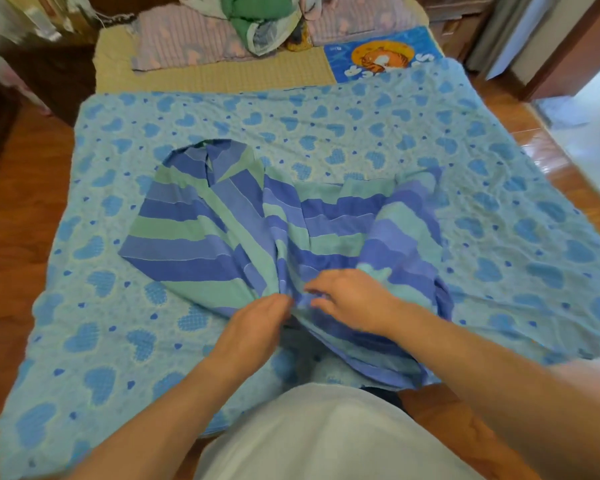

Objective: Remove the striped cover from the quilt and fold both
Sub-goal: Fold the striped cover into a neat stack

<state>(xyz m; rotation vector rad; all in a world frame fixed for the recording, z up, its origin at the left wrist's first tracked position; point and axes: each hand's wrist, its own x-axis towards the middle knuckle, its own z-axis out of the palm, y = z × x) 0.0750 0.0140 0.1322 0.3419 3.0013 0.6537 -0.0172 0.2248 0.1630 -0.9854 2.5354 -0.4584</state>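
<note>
Both hands (257, 327) gather crumpled striped cover (222, 230).

bed (208, 77), heart-print quilt (326, 126) spread on it

Soft daylight, blur, wide-angle edge distortion

There is one view only — a wide-angle camera on the person's head, which looks forward and steeply down. It stands at the near end of the bed (201, 79), so the white shirt (326, 434) fills the bottom centre and both forearms enter from the lower corners. The quilt (326, 126) fills the middle of the frame, close to the lens. The top edge reaches the pillows (187, 43), and the wooden floor (18, 202) curves at both sides — the wide lens bends it.
</note>
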